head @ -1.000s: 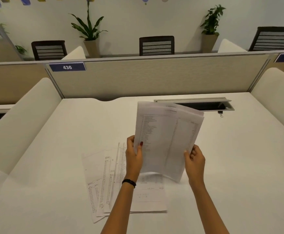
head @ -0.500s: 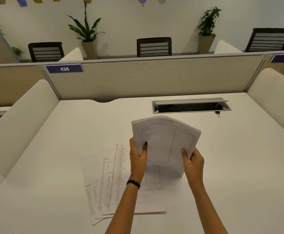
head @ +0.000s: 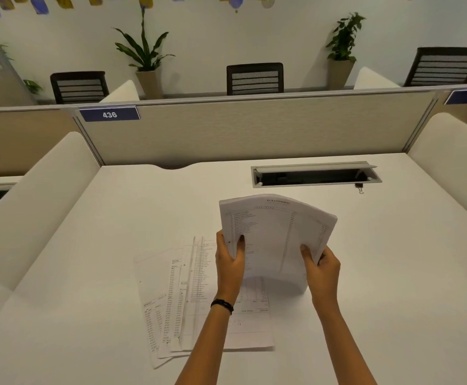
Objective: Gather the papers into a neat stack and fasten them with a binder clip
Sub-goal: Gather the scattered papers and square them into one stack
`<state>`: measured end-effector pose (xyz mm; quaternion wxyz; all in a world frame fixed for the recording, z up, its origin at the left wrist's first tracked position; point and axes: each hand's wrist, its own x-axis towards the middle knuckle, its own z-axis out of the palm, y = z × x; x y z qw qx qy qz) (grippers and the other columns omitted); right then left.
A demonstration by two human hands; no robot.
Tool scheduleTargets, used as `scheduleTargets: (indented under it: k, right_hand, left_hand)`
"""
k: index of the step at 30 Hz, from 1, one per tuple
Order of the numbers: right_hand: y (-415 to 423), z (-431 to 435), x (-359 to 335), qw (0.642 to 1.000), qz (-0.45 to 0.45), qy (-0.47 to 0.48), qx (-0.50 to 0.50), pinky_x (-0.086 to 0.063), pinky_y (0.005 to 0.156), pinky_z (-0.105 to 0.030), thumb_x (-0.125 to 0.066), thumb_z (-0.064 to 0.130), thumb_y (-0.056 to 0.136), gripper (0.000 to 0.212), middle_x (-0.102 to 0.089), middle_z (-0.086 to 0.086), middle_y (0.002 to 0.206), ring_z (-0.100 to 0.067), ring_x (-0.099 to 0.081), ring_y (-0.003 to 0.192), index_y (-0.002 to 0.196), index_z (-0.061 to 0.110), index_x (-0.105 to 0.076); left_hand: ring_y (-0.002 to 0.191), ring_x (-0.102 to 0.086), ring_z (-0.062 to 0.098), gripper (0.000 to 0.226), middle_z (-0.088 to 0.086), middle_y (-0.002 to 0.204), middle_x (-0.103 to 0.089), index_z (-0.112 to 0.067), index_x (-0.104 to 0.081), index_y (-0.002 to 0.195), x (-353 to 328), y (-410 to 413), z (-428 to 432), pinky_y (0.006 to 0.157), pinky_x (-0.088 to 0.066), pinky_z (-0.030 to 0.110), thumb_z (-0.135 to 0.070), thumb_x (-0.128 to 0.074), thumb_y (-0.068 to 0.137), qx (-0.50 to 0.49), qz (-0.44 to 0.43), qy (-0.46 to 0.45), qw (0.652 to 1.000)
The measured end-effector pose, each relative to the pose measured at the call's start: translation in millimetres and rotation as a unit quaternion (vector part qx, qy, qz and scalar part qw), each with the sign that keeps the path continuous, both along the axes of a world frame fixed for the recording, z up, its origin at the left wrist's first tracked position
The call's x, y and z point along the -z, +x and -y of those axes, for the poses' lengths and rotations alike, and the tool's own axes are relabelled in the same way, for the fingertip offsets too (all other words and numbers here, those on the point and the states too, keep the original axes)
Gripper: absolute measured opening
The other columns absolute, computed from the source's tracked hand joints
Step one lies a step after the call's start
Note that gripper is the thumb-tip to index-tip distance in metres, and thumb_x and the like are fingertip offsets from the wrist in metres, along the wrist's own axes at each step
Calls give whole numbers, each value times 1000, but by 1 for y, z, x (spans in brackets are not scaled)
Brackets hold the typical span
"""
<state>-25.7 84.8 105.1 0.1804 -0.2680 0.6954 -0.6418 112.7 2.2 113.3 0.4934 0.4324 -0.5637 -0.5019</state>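
I hold a bundle of printed papers (head: 275, 237) upright, its lower edge on the white desk (head: 393, 273) and its top bowed away from me. My left hand (head: 229, 262) grips the bundle's left edge and my right hand (head: 321, 266) grips its right edge. Several loose printed sheets (head: 176, 304) lie fanned out flat on the desk, under and to the left of my left forearm. A small black binder clip (head: 359, 187) lies far off at the right end of the cable slot.
An open cable slot (head: 315, 176) is set into the desk behind the papers. White curved dividers (head: 32, 204) flank the desk on both sides and a beige partition (head: 254, 129) closes the back. Chairs and potted plants stand beyond it.
The bundle has come down from being held up in the air to standing on the desk, and its top has bowed over. Both hands have kept their grip on its sides.
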Motion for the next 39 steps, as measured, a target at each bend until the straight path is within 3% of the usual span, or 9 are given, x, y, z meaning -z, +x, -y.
scheduleTargets:
  k: [7, 12, 17, 21, 25, 27, 30, 33, 39]
  right_hand:
    - [-1, -1, -2, 1000, 8, -22, 15, -51, 59, -15, -57, 12, 88, 20, -64, -11, 96, -21, -58, 77, 102, -2, -60]
    - [-2, -3, 4, 1000, -10, -13, 10, -50, 60, -6, -58, 12, 87, 25, -63, -13, 100, -21, -58, 80, 108, -2, -58]
    - [-5, -3, 2, 1000, -16, -13, 4, -53, 62, -14, -58, 13, 87, 22, -65, -13, 103, -23, -61, 86, 107, 3, -59]
    - [-8, -5, -3, 999, -32, -22, -4, -54, 63, -12, -59, 16, 87, 20, -65, -10, 99, -22, -63, 85, 104, 4, -60]
    - [-13, -4, -5, 999, -40, -14, -24, -58, 68, -22, -59, 20, 87, 23, -65, -5, 101, -18, -64, 86, 106, 8, -59]
    - [-14, -4, -4, 999, -38, -10, -38, -57, 65, -19, -59, 19, 87, 20, -64, -5, 100, -17, -65, 84, 105, 10, -60]
    - [-13, -3, 5, 998, -15, 13, -64, -56, 61, -16, -58, 18, 88, 19, -65, -4, 99, -16, -65, 84, 106, 13, -58]
    - [-13, -3, 21, 994, 28, 64, -88, -53, 63, -21, -59, 16, 87, 35, -62, -2, 104, -18, -64, 84, 121, 14, -51]
    - [-18, -7, 60, 978, 89, 144, -120, -54, 82, -35, -61, 14, 86, 41, -62, -8, 119, -24, -63, 99, 125, 10, -50]
  left_hand:
    - [98, -56, 11, 27, -22, 109, -48, -27, -36, 113, -2, -2, -2, 69, -54, 9, -17, -49, 92, -7, -13, -17, 1000]
    - [105, -55, 17, 32, -18, 114, -47, -40, -33, 110, 12, -1, -9, 76, -56, 22, -19, -49, 92, 5, 26, -18, 999]
    - [107, -53, 11, 41, -15, 120, -47, -30, -30, 125, 9, 0, -5, 75, -53, 12, -20, -52, 91, 17, 33, -15, 999]
    - [99, -55, -2, 40, -17, 113, -49, -27, -34, 125, 7, 8, 3, 71, -52, 7, -16, -53, 91, 34, 27, -13, 999]
    - [97, -62, 7, 45, -15, 114, -52, -32, -33, 125, 5, 15, 10, 72, -58, 21, -21, -57, 89, 37, 33, 2, 999]
    - [100, -62, 11, 48, -9, 117, -54, -32, -34, 127, 8, 17, 14, 77, -59, 24, -21, -59, 88, 38, 35, 7, 999]
    - [99, -61, 10, 48, -5, 114, -57, -26, -36, 129, 17, 20, 16, 75, -56, 14, -16, -59, 88, 35, 33, 22, 999]
    - [96, -60, 8, 45, -1, 112, -58, -23, -41, 127, 29, 22, 18, 72, -53, 8, -12, -59, 88, 18, 28, 44, 998]
    - [103, -57, 12, 44, 0, 115, -58, -18, -42, 127, 59, 29, 25, 77, -51, 9, -8, -59, 88, 32, 47, 87, 995]
